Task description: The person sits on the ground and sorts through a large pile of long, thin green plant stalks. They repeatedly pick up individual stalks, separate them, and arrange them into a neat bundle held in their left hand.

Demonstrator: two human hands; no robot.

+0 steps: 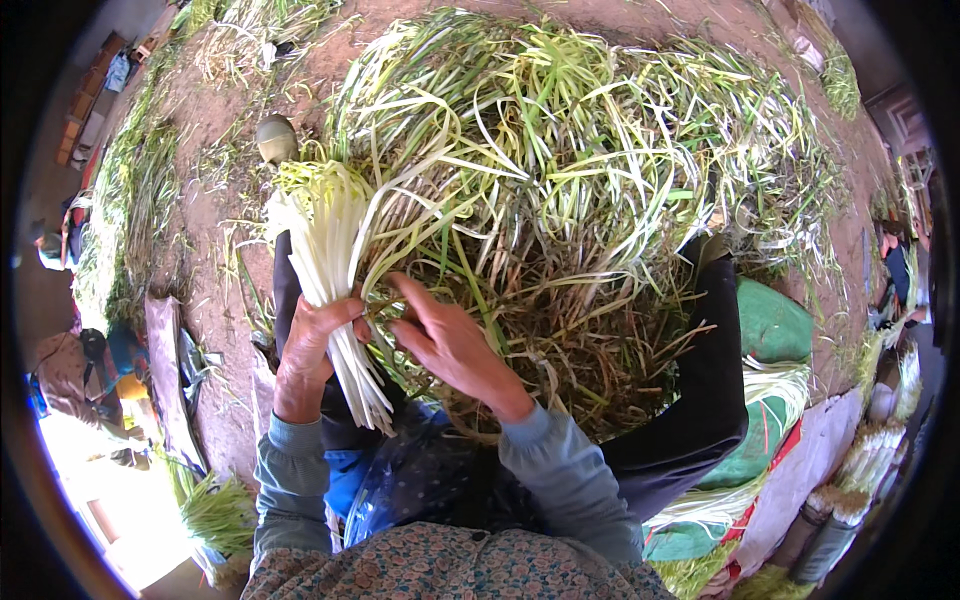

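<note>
My left hand is closed around a bunch of long, pale stalks, probably blanched garlic chives. The yellowish, curled end of the bunch points away from me, and its white ends hang towards my lap. Just right of the bunch is my right hand, its index finger blurred and set apart from the thumb. Thin, limp leaves run between the two hands. Whether my right fingers pinch any of them cannot be made out. Beyond both hands lies a large heap of loose green, yellow and dry leaves.
My knees flank the heap, with a shoe tip beyond the bunch. At right are a green sack, pale stalks and tied bundles. Another bundle stands lower left. People appear at the left and right edges.
</note>
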